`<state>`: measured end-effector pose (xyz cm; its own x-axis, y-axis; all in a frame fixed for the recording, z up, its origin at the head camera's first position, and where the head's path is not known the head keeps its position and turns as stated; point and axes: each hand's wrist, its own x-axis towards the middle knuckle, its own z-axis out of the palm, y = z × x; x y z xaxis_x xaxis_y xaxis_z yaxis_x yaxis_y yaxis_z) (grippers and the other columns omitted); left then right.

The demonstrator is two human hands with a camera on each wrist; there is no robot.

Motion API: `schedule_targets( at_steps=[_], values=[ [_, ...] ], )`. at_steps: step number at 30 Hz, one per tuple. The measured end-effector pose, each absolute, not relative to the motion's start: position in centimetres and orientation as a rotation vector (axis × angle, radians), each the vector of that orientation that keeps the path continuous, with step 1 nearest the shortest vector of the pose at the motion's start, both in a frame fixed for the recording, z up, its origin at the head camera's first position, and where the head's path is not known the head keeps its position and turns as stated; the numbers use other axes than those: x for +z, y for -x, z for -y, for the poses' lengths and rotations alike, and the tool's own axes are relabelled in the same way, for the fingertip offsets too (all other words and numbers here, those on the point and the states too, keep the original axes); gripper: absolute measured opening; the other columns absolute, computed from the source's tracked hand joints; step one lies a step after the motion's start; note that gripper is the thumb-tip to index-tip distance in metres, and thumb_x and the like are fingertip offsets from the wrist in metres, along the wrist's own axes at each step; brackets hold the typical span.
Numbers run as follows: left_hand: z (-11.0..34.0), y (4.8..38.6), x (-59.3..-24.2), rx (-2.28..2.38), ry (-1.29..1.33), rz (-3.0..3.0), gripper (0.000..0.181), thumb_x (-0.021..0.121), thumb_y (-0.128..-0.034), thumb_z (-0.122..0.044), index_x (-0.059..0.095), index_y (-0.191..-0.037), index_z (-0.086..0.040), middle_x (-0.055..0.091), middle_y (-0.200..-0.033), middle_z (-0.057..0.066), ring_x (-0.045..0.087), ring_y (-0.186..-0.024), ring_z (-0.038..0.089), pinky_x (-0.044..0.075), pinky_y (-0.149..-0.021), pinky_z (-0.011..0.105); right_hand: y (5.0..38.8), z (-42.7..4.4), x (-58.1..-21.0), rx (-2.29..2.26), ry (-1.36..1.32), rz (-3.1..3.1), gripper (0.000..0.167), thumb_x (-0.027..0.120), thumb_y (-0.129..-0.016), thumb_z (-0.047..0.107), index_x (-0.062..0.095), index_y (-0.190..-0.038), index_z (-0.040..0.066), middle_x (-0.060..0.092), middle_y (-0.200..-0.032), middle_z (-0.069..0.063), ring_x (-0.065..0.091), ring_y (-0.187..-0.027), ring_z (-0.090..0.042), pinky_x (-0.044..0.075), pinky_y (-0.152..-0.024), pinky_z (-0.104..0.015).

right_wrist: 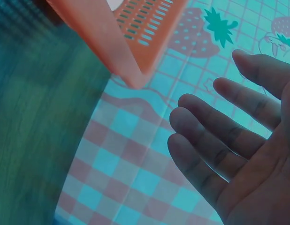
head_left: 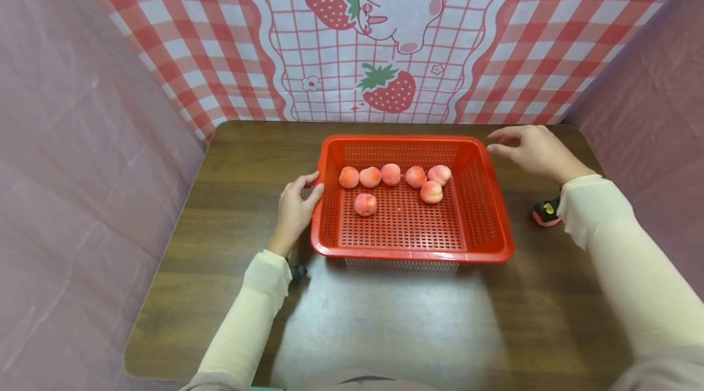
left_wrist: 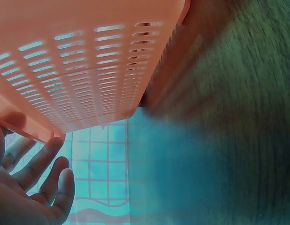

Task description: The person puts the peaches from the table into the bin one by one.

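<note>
A red plastic basket [head_left: 409, 255] with perforated walls stands on the wooden table, and several peaches [head_left: 365, 204] lie inside it. Most of them sit towards its back wall. My left hand [head_left: 295, 208] is at the basket's left rim, thumb and fingertips at the edge; in the left wrist view its fingers [left_wrist: 39, 164] are spread loosely beside the rim. Off the basket's back right corner, my right hand [head_left: 530, 148] hovers, apart from the rim. The right wrist view shows its fingers [right_wrist: 206, 136] extended, nothing between them.
Behind the table hangs a checked cloth [head_left: 209, 43] with strawberry prints. Pink curtains [head_left: 71, 165] close off both sides. A small black and pink device [head_left: 546, 212] shows by the right wrist, and a dark one [head_left: 298, 273] by the left. Wooden tabletop [head_left: 209, 275] surrounds the basket.
</note>
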<state>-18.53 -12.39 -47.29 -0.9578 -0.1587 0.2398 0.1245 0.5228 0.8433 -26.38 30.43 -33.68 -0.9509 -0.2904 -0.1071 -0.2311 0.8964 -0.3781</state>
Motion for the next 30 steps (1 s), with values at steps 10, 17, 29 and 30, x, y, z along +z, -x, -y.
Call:
schedule_targets(
  at_steps=[10, 17, 29, 30],
  values=[
    [12.4, 18.4, -47.1, -1.415, -0.035, 2.482, 0.031, 0.067, -0.0918, -0.02, 0.068, -0.121, -0.009, 0.071, -0.11, 0.015, 0.06, -0.098, 0.037, 0.053, -0.085, 0.047, 25.7, -32.7, -34.1, -0.537, 0.395, -2.928, 0.046, 0.059, -0.096, 0.039, 0.062, -0.126, 0.004, 0.066, -0.115, -0.027, 0.063, -0.1, -0.039, 0.048, -0.085, -0.057],
    [12.4, 18.5, -47.2, -1.426, -0.041, 2.483, 0.032, 0.066, -0.0922, -0.021, 0.068, -0.122, -0.009, 0.071, -0.11, 0.015, 0.06, -0.098, 0.039, 0.052, -0.085, 0.048, 25.1, -35.0, -35.1, -0.501, 0.346, -2.942, 0.052, 0.057, -0.096, 0.043, 0.06, -0.126, 0.001, 0.066, -0.113, -0.03, 0.062, -0.102, -0.044, 0.046, -0.085, -0.06],
    [12.5, 18.6, -47.4, -1.442, -0.032, 2.486, 0.033, 0.067, -0.0922, -0.022, 0.067, -0.123, -0.01, 0.071, -0.11, 0.015, 0.06, -0.098, 0.04, 0.053, -0.086, 0.047, 24.2, -39.5, -36.5, -0.3, 0.22, -2.815, 0.06, 0.057, -0.096, 0.043, 0.053, -0.128, -0.008, 0.061, -0.116, -0.035, 0.053, -0.107, -0.058, 0.042, -0.087, -0.066],
    [12.5, 18.5, -47.4, -1.445, -0.03, 2.483, 0.033, 0.067, -0.0922, -0.022, 0.067, -0.123, -0.01, 0.071, -0.11, 0.015, 0.06, -0.098, 0.04, 0.053, -0.086, 0.048, 24.1, -39.8, -36.8, -0.287, 0.219, -2.8, 0.059, 0.057, -0.096, 0.041, 0.053, -0.127, -0.009, 0.062, -0.116, -0.035, 0.051, -0.108, -0.059, 0.041, -0.087, -0.067]
  ],
)
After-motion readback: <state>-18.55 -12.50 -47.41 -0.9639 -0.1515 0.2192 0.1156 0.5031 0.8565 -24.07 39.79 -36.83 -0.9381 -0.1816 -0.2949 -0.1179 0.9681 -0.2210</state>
